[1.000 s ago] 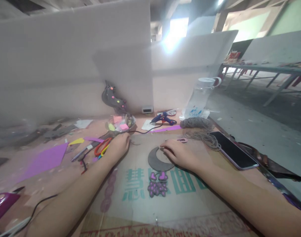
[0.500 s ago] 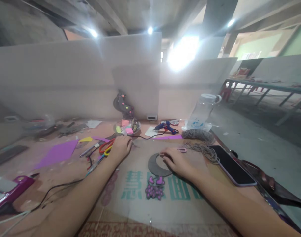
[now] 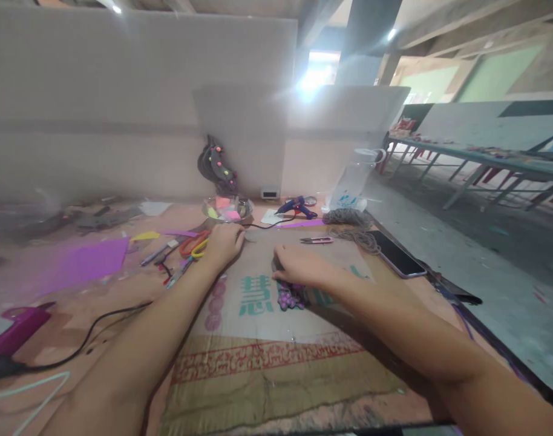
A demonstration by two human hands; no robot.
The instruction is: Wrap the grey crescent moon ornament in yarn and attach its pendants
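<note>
My left hand rests knuckles up on the cardboard sheet, fingers curled, beside orange-handled scissors and just in front of a clear bowl of coloured bits. Whatever is under its fingers is hidden. My right hand lies flat on the cardboard with its fingers stretched left, covering nearly all of a grey crescent cut-out. A purple beaded piece lies right below that hand. Small snips lie apart from it, further back.
A blue glue gun, grey twine and a clear plastic jar sit at the back right. A phone lies near the right edge. A purple foam sheet and a magenta tool are at the left.
My right hand has slid left and nearer over the grey crescent, which now hardly shows, leaving the snips uncovered. My left hand has stayed by the scissors. The view has swung about.
</note>
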